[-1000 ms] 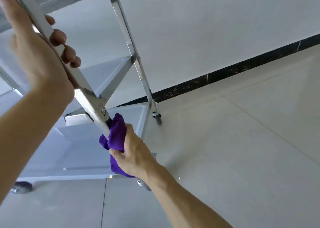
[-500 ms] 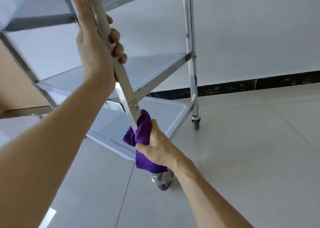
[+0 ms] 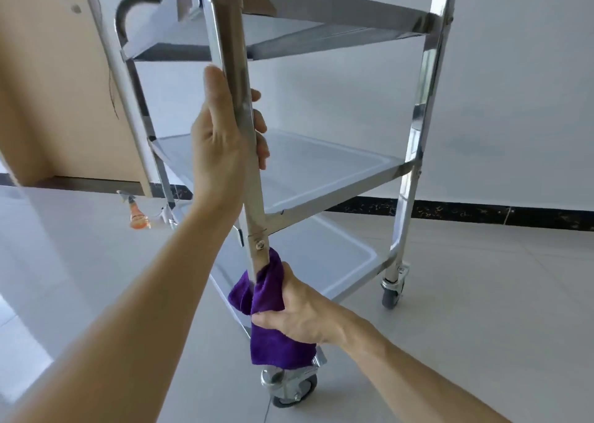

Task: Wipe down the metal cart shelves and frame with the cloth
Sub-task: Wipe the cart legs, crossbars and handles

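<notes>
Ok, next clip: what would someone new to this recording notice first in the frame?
The purple cloth stands out, wrapped round the lower part of the near cart post just above the front caster and gripped by the right hand. Higher on that same post, the left hand holds it, between the upper and middle shelf. An orange spray bottle stands on the floor behind, at left.

bare indoor room, tiled floor [image 3: 482, 294], white wall [image 3: 514, 101], wooden door [image 3: 48, 85]
</notes>
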The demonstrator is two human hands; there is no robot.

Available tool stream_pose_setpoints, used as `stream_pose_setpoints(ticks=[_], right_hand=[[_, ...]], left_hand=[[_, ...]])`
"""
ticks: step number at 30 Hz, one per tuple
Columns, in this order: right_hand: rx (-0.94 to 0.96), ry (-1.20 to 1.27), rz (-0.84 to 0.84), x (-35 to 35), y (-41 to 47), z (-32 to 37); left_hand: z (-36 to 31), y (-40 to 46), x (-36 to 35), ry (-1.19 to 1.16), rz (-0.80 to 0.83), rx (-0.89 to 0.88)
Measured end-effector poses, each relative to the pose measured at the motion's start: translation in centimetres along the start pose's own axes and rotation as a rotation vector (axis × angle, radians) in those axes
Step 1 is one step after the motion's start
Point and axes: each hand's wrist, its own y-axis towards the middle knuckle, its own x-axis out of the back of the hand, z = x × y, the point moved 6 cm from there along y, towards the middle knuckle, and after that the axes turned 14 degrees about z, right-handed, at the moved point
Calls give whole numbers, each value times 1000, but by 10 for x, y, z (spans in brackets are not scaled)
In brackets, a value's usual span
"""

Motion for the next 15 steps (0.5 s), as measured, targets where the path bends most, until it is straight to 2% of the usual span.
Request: stream_pose_setpoints(ticks=[5,10,13,15], right_hand=[[17,-11,49,-15,3,53],[112,-1,-36,40,-28,121],[220,5,-200,76,-47,165],[258,-148,-387,89,-50,188]], left_hand=[[-15,-21,73,73,11,-14],[-31,-33,129,50,46,7],[-34,-40,153,12,-76,31],[-35,-42,164,-3,-157,34]])
